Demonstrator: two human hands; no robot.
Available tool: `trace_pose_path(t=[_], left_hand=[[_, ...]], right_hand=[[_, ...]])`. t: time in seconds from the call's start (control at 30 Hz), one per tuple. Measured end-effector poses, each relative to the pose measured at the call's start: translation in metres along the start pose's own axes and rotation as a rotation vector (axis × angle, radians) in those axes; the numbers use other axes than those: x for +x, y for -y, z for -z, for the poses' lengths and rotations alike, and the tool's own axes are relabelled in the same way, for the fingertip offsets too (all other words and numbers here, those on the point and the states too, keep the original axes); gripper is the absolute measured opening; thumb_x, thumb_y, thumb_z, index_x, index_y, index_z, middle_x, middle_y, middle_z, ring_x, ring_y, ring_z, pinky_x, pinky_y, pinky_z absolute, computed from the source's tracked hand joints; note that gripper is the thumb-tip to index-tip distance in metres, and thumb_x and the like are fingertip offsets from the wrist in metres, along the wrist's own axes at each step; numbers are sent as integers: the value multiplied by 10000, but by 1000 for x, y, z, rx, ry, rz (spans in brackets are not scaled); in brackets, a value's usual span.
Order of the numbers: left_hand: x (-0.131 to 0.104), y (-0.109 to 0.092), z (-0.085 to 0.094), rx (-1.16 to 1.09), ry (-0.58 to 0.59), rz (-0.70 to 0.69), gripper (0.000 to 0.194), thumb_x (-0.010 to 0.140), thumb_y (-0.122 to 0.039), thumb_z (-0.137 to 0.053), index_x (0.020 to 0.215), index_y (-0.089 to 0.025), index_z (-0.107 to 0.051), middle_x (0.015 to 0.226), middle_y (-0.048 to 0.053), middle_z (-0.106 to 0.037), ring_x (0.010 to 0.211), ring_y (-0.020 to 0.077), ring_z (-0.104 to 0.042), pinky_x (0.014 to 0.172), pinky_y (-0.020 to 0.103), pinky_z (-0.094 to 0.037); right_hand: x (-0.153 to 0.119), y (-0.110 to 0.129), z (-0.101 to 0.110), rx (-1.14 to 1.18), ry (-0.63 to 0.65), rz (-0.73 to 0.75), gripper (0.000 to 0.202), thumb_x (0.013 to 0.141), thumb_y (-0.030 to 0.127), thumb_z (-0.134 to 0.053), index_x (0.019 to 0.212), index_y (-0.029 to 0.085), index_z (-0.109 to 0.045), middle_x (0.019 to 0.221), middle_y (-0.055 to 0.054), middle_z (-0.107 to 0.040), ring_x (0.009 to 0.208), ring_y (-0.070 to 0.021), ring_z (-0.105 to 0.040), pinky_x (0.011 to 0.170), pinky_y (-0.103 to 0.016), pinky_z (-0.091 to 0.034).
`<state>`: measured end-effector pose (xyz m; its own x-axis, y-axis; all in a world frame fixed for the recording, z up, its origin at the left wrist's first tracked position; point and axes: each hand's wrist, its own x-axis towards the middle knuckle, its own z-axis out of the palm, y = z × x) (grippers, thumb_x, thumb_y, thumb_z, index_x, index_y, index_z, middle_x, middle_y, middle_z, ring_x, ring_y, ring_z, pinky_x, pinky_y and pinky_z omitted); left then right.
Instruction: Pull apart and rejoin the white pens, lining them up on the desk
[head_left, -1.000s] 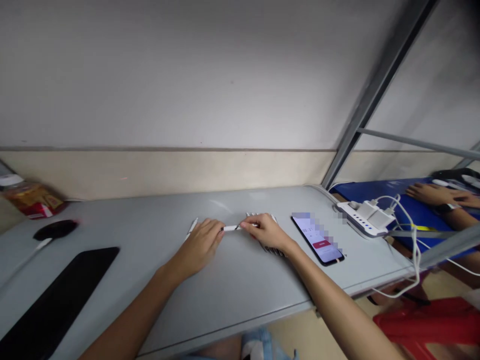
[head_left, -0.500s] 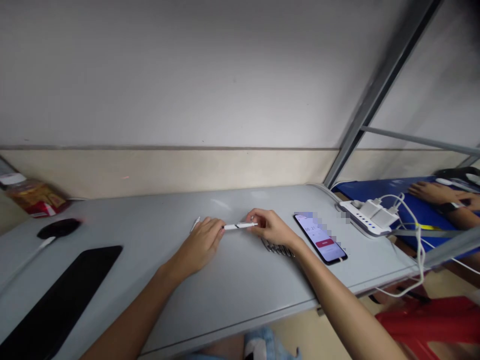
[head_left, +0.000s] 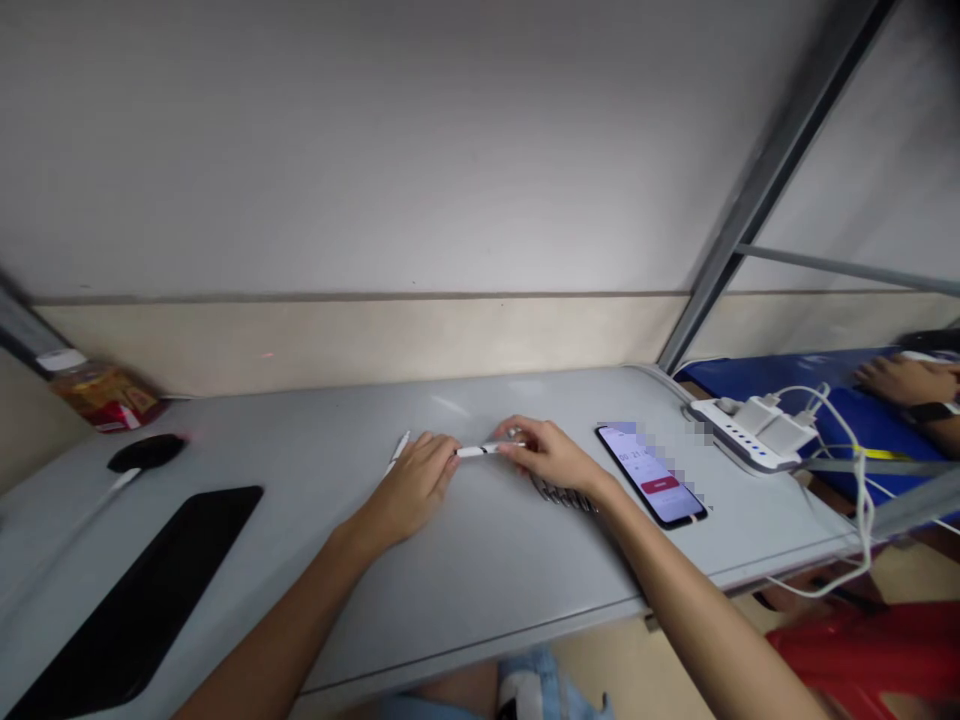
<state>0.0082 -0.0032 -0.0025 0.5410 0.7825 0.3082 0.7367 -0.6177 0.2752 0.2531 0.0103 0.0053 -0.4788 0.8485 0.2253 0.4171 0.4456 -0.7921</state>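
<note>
A slim white pen (head_left: pixel 474 452) with a dark band lies level between my hands, just above or on the grey desk. My left hand (head_left: pixel 416 483) is closed round its left end, knuckles up. At the other end my right hand (head_left: pixel 553 455) pinches the pen between thumb and fingers, partly covering that end. A second white pen (head_left: pixel 400 447) sticks out behind my left hand, the rest of it hidden. Under my right wrist, a row of small shiny dark pieces (head_left: pixel 564 494) lies on the desk, too partly covered to name.
Right of my hands lies a lit phone (head_left: pixel 651 474), then a white power strip (head_left: pixel 742 437) with plugs and cables. A black mat (head_left: pixel 142 600), a black round charger (head_left: pixel 146 453) and a bottle (head_left: pixel 101 395) are at left. Another person's hand (head_left: pixel 904 380) rests on a blue surface.
The view has turned slightly left, so the desk things appear further right. My right fingers now cover more of the pen's right end, which stuck out past them before.
</note>
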Motion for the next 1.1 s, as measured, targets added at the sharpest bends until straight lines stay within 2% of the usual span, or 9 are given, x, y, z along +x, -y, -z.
trace_pose_path(t=[0.07, 0.13, 0.2, 0.37, 0.5, 0.67, 0.87, 0.97, 1.1], left_hand=[[0, 0, 0, -14, -9, 0, 265, 997, -317, -286, 932, -213, -521, 888, 23, -571, 878, 195, -486, 869, 384, -388], [0, 1, 0, -24, -7, -3, 273, 997, -323, -281, 936, -217, -525, 878, 22, -567, 874, 194, -485, 867, 383, -388], [-1, 3, -1, -28, 0, -5, 285, 1000, -327, -268, 953, -217, -527, 886, 26, -562, 881, 195, -484, 864, 383, -389], [-2, 4, -1, -35, -4, -3, 283, 999, -328, -271, 953, -218, -528, 892, 27, -571, 885, 196, -483, 873, 393, -385], [-1, 3, 1, -39, -9, 0, 292, 995, -336, -277, 958, -222, -543, 887, 30, -568, 876, 199, -489, 868, 393, -393], [-1, 5, -2, -38, -24, 20, 275, 991, -335, -300, 972, -211, -545, 882, 34, -553, 868, 200, -500, 856, 390, -401], [-2, 10, -5, -38, -31, 12, 270, 986, -279, -299, 883, -217, -541, 812, 21, -541, 772, 187, -488, 747, 345, -401], [-1, 10, 0, 62, -58, -24, 256, 959, -179, -313, 798, -214, -510, 742, 23, -536, 732, 196, -468, 695, 347, -362], [-1, 1, 10, 300, -125, -78, 269, 944, -139, -322, 765, -214, -509, 724, 44, -560, 749, 222, -461, 682, 373, -311]], right_hand=[[0, 0, 0, 4, -17, 36, 289, 853, 373, -620, 1081, 196, -601, 655, 44, -553, 588, -111, -478, 564, -213, -350], [1, 0, 0, -17, 1, 26, 229, 900, 384, -547, 948, 177, -634, 615, 35, -544, 568, -110, -472, 572, -222, -353], [1, 0, 0, -30, 15, -9, 361, 953, 421, -436, 797, 162, -635, 564, 23, -530, 540, -110, -466, 578, -234, -356], [0, 2, 0, -32, -7, 28, 288, 846, 411, -627, 1028, 188, -643, 652, 30, -564, 588, -113, -482, 561, -220, -349], [1, 1, -1, -77, 49, -50, 448, 962, 454, -403, 736, 156, -651, 544, 13, -541, 508, -104, -459, 549, -235, -348], [0, 1, -2, -90, -55, 55, 317, 837, 400, -647, 1092, 211, -631, 683, 28, -579, 616, -116, -510, 600, -225, -368], [-1, 11, -2, -199, -55, 33, 225, 918, 348, -523, 896, 181, -674, 644, 13, -572, 590, -108, -462, 596, -240, -321], [0, 13, -5, -16, 5, -34, 306, 924, 396, -492, 774, 166, -627, 569, 28, -493, 533, -100, -416, 540, -236, -302], [1, 7, -8, 504, 187, -238, 315, 883, 449, -533, 745, 169, -576, 474, 66, -366, 418, -81, -296, 430, -230, -228]])
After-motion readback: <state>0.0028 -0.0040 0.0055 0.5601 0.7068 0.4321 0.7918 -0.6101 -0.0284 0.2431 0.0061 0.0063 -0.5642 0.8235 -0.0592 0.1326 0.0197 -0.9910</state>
